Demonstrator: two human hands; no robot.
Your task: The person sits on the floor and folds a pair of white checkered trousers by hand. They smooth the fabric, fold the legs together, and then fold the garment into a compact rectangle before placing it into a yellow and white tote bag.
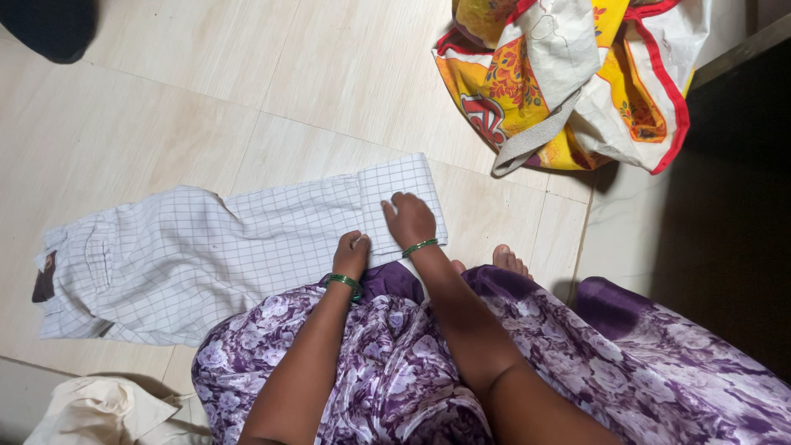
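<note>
Looking down from the head camera, we see a white checked garment lying flat on the tiled floor, its waistband end toward the left edge of the view and its leg end folded back near the middle. Our right hand rests palm down on the folded end, fingers together and slightly curled, pressing the cloth and gripping nothing. Our left hand sits just beside it on the near edge of the same cloth, fingers bent under; we cannot tell whether they pinch the fabric, since the knuckles hide the tips. Each wrist carries a green bangle. A purple flowered skirt covers the lap and hides the near edge of the garment; only some toes show past its hem. A yellow and red flowered bag stands at the top edge, cut off by the frame. A cream cloth is cut off at the bottom left corner. The right side is too dark to make out.
</note>
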